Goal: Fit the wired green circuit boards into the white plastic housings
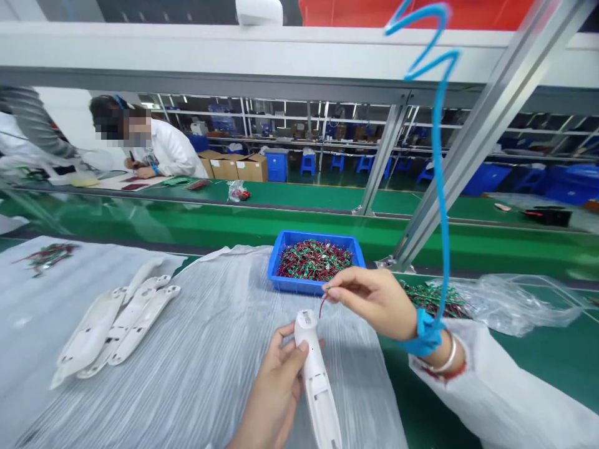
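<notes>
The left hand (pixel 276 393) is clamped around one white plastic housing (pixel 316 374) at the bottom edge; the right hand (pixel 369 302) pinches one red wire (pixel 322 307) just above it. Four white shells (pixel 115 324) lie at lower left, and one blue tray (pixel 299 285) sits beyond.

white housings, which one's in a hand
The housing gripped in the left hand; the other housings lie untouched in a group on the plastic sheet.

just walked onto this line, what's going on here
A person at a green assembly bench holds a white plastic housing in the left hand and pinches a small red-wired circuit board in the right hand, just beside the housing's top end. A blue tray heaped with similar boards sits beyond, and more white housings lie on a plastic sheet to the left. Across the line, a co-worker writes.
</notes>
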Tool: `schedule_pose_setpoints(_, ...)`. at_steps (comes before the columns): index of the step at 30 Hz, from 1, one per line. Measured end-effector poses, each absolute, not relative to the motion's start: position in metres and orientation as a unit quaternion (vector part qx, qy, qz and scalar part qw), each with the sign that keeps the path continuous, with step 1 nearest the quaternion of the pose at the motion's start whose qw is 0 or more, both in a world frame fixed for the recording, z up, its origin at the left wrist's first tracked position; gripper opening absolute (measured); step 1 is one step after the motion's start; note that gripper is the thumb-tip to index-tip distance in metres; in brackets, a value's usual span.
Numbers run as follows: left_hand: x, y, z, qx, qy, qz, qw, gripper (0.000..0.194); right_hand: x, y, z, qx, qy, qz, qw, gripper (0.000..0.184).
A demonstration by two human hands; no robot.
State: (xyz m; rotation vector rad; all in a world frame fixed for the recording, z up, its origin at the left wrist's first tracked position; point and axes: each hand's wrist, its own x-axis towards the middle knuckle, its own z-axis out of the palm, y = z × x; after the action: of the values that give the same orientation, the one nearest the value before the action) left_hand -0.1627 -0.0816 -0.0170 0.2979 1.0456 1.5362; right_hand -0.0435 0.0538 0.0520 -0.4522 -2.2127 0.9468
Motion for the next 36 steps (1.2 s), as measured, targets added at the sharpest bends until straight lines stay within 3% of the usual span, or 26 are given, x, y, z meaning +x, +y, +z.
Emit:
schedule_pose_setpoints(8,-0.154,-0.110,-0.012,0.197,0.422,0.667,0.582,0.030,-0.049,0.017,0.026,-0.102,-0.879,0.202,0.419,0.009)
schedule_pose_setpoints(17,-0.136,-0.118,-0.019,0.284,0.413,0.645,0.578,0.035,-0.016,-0.005,0.018,-0.102,-0.882,0.185,0.421,0.012)
schedule_pose_setpoints(20,-0.129,-0.114,-0.020,0.312,0.417,0.622,0.584,0.033,0.000,-0.002,0.017,-0.148,-0.870,0.246,0.402,0.010)
schedule_pose_setpoints(23,-0.121,-0.107,-0.018,0.360,0.432,0.601,0.568,0.027,0.015,0.006,0.018,-0.217,-0.793,0.456,0.340,0.007)
schedule_pose_setpoints(27,-0.113,-0.097,-0.015,0.435,0.446,0.557,0.550,0.021,0.032,0.015,0.015,-0.276,-0.599,0.695,0.286,0.030)
schedule_pose_setpoints(31,-0.106,-0.086,-0.014,0.475,0.447,0.507,0.564,0.022,0.046,0.016,0.007,-0.293,-0.512,0.733,0.338,0.034)
schedule_pose_setpoints(36,-0.093,-0.073,-0.011,0.491,0.443,0.488,0.570,0.019,0.064,0.014,0.004,-0.312,-0.516,0.690,0.400,0.034)
